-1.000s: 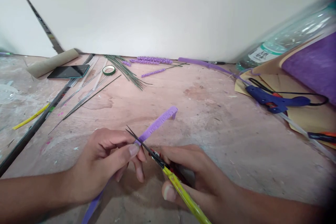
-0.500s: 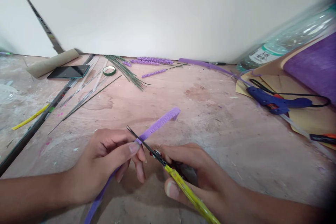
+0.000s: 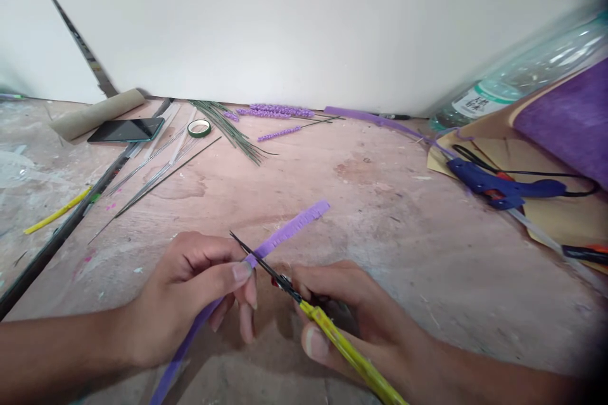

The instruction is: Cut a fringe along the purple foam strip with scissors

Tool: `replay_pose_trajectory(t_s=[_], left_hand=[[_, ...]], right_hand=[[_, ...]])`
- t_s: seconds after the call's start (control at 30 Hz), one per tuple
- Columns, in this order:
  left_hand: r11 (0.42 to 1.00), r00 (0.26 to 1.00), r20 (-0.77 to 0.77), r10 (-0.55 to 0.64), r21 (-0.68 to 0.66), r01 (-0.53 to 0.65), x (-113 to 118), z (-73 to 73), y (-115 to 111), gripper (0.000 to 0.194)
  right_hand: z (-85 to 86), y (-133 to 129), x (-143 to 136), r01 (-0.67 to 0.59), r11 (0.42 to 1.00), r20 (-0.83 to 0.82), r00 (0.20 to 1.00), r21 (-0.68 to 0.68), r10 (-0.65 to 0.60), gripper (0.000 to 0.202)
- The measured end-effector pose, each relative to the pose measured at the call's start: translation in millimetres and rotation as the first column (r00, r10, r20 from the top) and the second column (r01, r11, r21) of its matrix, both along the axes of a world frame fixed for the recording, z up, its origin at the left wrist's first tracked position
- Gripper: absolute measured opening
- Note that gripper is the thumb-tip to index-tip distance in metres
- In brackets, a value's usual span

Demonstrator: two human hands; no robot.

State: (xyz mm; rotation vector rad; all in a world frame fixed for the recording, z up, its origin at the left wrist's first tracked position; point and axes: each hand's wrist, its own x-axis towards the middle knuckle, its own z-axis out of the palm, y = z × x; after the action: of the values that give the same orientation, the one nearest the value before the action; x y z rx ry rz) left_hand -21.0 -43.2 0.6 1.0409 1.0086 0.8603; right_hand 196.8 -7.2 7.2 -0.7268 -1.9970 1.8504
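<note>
My left hand (image 3: 209,285) pinches a narrow purple strip (image 3: 289,231) between thumb and fingers. The strip's free end points up and to the right and has a row of small cuts along it. Its other end hangs below my palm toward the bottom edge. My right hand (image 3: 351,323) grips scissors (image 3: 342,342) with yellow handles and thin dark blades. Those blades lie across the strip just beyond my left thumb, nearly closed. Part of the handles is hidden by my right fingers.
Behind lie purple beaded-looking stems (image 3: 280,111), green wires (image 3: 232,133), a green tape roll (image 3: 199,128), a phone (image 3: 126,130) and a cardboard tube (image 3: 97,115). A blue glue gun (image 3: 503,183) and a plastic bottle (image 3: 494,98) are at right. A yellow stick (image 3: 57,211) lies left.
The strip's free end has straightened and shifted slightly right. The scissors remain across the strip, with their blades a little closer together. Both hands stay nearly in place.
</note>
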Motion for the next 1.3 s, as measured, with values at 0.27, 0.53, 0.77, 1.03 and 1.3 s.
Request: replay_pose_trajectory(t_s=[0.27,0.53,0.77,1.03,1.3], left_hand=[[1.0,0.999,0.033,0.022,0.017,-0.022,4,1.2,0,0.026],[0.999,1.0,0.008,0.024,0.033,-0.025,3,-0.5,1,0.026],[0.994,0.995,-0.014,0.097,0.058,-0.096,3,2.0,2,0.025],[0.999,0.998,-0.055,0.022,0.042,-0.02,3,-1.3,2,0.029],[0.998,0.998,-0.051,0.032,0.052,-0.03,2,-0.7,2,0.029]], right_hand=[[-4.3,-3,0,0.04,0.999,-0.011,0.999,0.027,-0.039,0.051],[-11.8,-3,2,0.069,0.992,0.04,0.997,0.106,-0.073,0.054],[-2.1,-2,2,0.056,0.979,0.09,0.993,0.194,-0.075,0.029],[-8.0,-4,0,0.084,0.967,0.121,0.986,0.242,-0.116,0.032],[-15.1,-4,5,0.085,0.982,0.118,0.987,0.167,-0.106,0.038]])
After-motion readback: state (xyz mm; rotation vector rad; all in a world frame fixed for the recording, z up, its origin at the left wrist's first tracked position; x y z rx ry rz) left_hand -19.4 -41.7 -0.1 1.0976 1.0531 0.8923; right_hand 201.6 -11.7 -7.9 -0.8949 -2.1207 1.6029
